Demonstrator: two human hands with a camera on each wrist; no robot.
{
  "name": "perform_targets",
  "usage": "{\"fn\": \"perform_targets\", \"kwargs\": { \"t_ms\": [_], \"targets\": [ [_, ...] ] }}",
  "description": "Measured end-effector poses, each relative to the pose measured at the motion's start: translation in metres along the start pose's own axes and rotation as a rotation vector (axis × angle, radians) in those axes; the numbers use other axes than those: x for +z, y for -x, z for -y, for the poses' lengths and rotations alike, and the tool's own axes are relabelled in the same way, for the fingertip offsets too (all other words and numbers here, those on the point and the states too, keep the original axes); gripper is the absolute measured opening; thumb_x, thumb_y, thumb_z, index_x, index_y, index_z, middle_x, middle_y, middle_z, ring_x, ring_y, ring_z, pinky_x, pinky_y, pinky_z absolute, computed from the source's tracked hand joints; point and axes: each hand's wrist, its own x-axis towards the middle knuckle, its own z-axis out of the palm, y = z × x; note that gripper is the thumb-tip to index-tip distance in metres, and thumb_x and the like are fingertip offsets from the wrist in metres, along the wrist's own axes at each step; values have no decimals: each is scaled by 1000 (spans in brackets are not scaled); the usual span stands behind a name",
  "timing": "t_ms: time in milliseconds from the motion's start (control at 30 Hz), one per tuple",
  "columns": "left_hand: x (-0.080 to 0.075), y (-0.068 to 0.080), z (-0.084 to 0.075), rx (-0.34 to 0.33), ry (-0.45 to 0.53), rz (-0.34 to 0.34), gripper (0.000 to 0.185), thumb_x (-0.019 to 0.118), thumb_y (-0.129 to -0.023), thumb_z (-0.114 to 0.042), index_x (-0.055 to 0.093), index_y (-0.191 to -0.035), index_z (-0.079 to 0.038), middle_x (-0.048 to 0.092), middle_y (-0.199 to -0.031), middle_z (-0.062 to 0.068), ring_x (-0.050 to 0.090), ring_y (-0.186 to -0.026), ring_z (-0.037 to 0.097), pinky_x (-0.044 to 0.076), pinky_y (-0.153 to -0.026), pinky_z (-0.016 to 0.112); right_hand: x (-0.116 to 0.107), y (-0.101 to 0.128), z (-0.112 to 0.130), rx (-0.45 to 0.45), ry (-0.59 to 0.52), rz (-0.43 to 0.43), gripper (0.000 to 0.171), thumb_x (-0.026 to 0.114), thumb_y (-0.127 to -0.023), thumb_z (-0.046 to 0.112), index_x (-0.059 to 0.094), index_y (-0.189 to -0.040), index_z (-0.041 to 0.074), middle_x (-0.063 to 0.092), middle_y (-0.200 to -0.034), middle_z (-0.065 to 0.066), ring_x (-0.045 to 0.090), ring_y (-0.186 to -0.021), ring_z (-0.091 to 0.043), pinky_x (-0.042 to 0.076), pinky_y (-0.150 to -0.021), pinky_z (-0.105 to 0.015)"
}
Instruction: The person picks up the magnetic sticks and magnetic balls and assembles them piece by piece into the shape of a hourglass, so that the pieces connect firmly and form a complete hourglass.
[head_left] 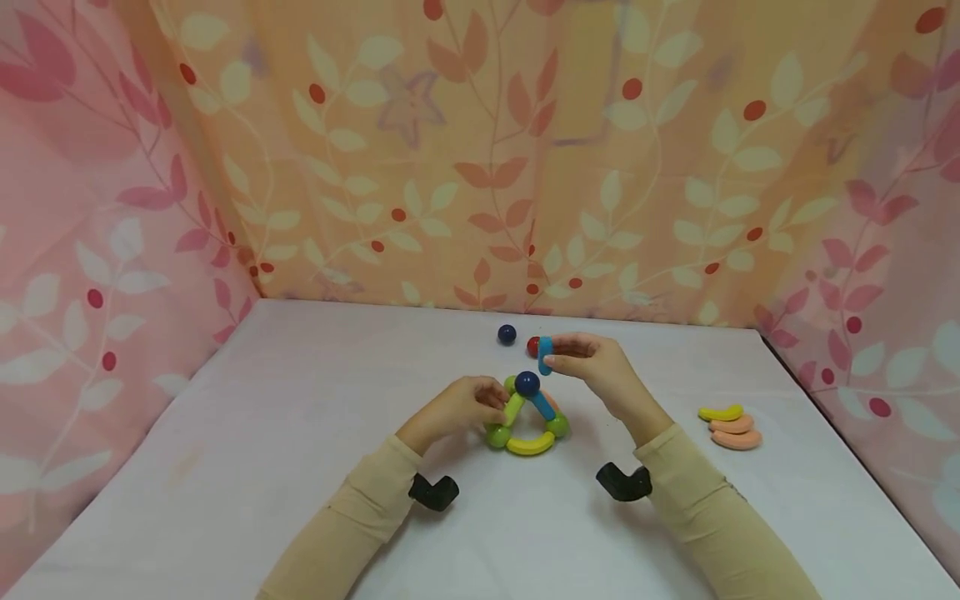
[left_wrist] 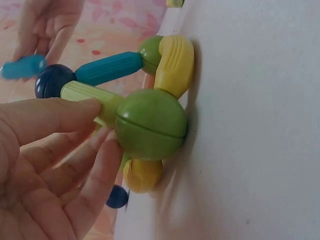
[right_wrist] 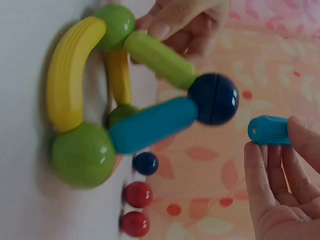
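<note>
A small frame of balls and rods stands on the white table. Its dark blue ball (head_left: 527,383) is at the top, joined to a light green rod (right_wrist: 162,60) and a blue rod (right_wrist: 155,125) that slope down to green balls (left_wrist: 151,124). Yellow curved rods (head_left: 531,444) form part of its base. My left hand (head_left: 465,404) pinches the light green rod between thumb and fingers. Up and to the right of the top ball, my right hand (head_left: 600,371) holds a separate short blue rod (head_left: 545,357) by its fingertips, apart from the frame.
Behind the frame lie a loose dark blue ball (head_left: 507,334) and two red balls (right_wrist: 137,194). Farther right on the table are a yellow curved rod (head_left: 721,413) and two peach curved rods (head_left: 737,439). Floral cloth (head_left: 412,167) walls the back and sides.
</note>
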Motion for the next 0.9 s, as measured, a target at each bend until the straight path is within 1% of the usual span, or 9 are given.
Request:
{"fn": "perform_targets", "kwargs": {
  "t_ms": [100, 200, 333, 467, 633, 767, 900],
  "targets": [
    [2, 0, 0, 20, 12, -3, 29, 76, -87, -17, 67, -112, -6, 70, -107, 7, 63, -97, 15, 55, -85, 30, 10, -5, 8, -10, -14, 0, 42, 74, -90, 25, 65, -126, 5, 73, -113, -3, 68, -104, -14, 45, -110, -50],
    [3, 0, -1, 26, 21, -8, 31, 76, -86, -18, 67, -112, -5, 70, -108, 8, 63, -98, 16, 56, -87, 30, 17, -8, 13, -15, -10, 9, 39, 74, -90, 22, 66, -124, 5, 73, -112, -5, 68, -105, -16, 44, -110, -53],
    [5, -1, 0, 19, 19, -8, 30, 76, -86, -18, 66, -112, -6, 70, -107, 8, 63, -97, 16, 56, -86, 29, 23, -10, 16, -12, 2, 17, 37, 74, -90, 21, 67, -123, 5, 74, -112, -6, 68, -107, -20, 43, -111, -54],
    [4, 0, 0, 17, 15, -15, 27, 76, -87, -18, 67, -109, -6, 70, -105, 6, 63, -95, 15, 56, -84, 29, 26, -13, 15, -14, 23, 16, 38, 75, -89, 23, 68, -123, 7, 74, -114, -7, 67, -111, -22, 42, -112, -55],
    [3, 0, 0, 14, 25, -14, 25, 76, -87, -19, 67, -107, -7, 70, -104, 5, 62, -95, 15, 56, -86, 29, 27, -14, 13, -22, 38, 11, 38, 75, -89, 24, 68, -122, 8, 74, -115, -8, 68, -110, -21, 44, -110, -53],
    [3, 0, 1, 16, 19, -16, 25, 76, -87, -19, 67, -107, -7, 69, -104, 5, 62, -95, 15, 56, -85, 28, 29, -14, 10, -16, 17, 16, 37, 75, -90, 23, 69, -123, 7, 74, -114, -8, 70, -108, -19, 47, -108, -49],
    [3, -1, 2, 18, 13, -21, 26, 77, -86, -19, 67, -107, -7, 69, -104, 5, 62, -95, 15, 56, -84, 28, 30, -14, 9, -15, 10, 19, 38, 75, -90, 24, 68, -124, 8, 74, -116, -8, 70, -109, -20, 47, -108, -48]
  ]
}}
